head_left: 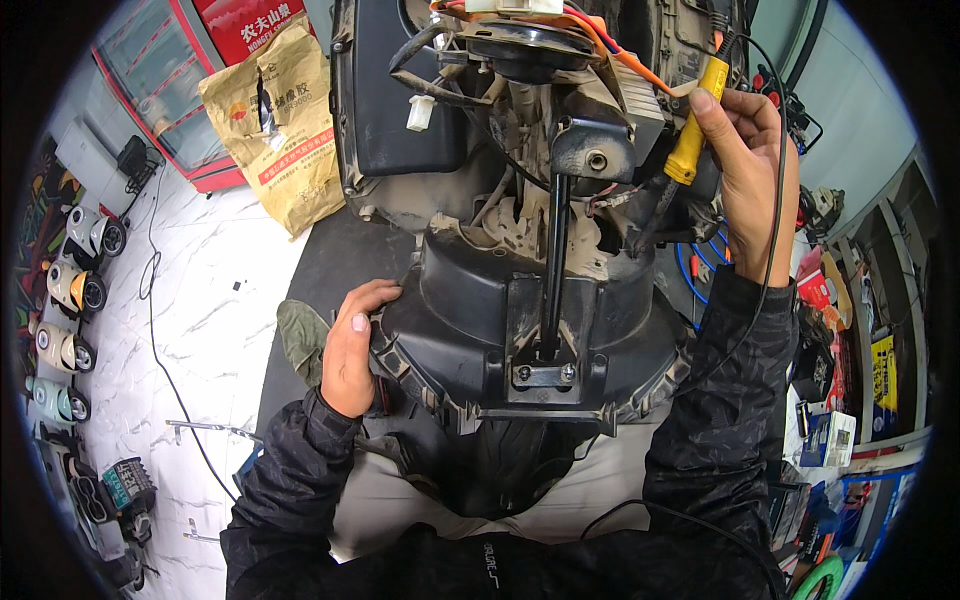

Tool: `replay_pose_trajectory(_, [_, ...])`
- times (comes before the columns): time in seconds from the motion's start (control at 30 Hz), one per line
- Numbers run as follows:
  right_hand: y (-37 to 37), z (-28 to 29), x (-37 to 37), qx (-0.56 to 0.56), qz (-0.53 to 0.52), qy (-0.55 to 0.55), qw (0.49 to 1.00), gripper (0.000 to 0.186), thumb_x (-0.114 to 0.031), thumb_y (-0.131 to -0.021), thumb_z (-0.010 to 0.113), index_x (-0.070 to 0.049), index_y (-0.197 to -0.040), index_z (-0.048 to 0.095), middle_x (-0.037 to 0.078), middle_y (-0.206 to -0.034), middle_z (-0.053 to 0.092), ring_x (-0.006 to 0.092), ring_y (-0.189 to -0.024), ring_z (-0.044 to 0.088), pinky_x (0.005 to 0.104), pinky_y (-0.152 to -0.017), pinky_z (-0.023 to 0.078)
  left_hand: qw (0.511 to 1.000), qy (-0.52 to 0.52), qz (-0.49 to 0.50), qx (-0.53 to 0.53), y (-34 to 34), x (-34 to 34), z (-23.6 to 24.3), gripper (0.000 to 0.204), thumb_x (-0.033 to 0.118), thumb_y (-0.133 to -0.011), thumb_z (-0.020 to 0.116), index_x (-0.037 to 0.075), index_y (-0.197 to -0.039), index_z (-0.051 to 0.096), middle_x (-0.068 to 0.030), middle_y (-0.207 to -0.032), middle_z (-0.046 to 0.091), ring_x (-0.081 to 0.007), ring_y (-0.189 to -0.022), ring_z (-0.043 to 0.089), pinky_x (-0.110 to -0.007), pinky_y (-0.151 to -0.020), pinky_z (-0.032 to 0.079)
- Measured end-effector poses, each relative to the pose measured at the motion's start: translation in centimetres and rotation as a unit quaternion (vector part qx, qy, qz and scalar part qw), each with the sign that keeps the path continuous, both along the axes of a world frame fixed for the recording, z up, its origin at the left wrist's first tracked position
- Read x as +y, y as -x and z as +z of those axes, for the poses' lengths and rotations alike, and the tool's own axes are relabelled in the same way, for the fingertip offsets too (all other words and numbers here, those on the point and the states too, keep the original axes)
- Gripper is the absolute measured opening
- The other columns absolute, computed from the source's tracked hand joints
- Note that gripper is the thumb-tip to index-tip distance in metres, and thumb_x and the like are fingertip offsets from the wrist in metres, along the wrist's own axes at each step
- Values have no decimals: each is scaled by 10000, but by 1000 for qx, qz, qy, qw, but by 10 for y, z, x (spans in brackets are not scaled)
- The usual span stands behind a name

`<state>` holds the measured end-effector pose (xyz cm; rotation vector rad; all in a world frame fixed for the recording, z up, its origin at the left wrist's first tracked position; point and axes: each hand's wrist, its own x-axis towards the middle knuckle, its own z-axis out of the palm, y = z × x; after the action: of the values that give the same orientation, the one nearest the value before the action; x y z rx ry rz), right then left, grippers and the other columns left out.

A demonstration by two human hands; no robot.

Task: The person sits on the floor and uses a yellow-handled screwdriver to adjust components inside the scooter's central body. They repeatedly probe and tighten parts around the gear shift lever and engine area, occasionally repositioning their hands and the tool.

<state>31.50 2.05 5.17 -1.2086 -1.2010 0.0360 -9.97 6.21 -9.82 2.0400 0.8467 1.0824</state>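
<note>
In front of me lies a dusty scooter body, its black plastic cover toward me and crossed by a black metal rod. My left hand is closed on the cover's left edge, thumb on top; some fingers are hidden. My right hand grips a yellow-handled soldering iron. The iron tilts down toward the cover's right side, and its black cord hangs past my wrist. Close to this hand runs an orange wire. Beyond the rod sits a round black horn.
A tan paper sack stands left of the body, near a red-framed cabinet. Small toy-like vehicles line the far left. A cable crosses the white floor. Shelves with boxes and tools are at right. A blue hose lies beneath my right arm.
</note>
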Motion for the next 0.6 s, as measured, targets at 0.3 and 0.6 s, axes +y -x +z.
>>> replay_pose_trajectory(0.3, [0,-1,0,4,13,-1,1000,507,-318,-958,890,65,-1215,679,99,-1051,736,125,-976,681,257,-934,530,1000,3,1,-2,0,0,0,549,315,-1163,308,-73,-1323,661,-260,-1414,629,-380,-1352,588,-425,-1204,384])
replay_pose_trajectory(0.6, [1,-1,0,16,19,-1,1000,499,-312,-959,889,64,-1212,679,101,-1055,737,120,-970,684,254,-927,532,1000,1,0,-5,0,0,-1,540,302,-1160,308,-72,-1324,661,-259,-1414,629,-382,-1349,590,-426,-1203,385])
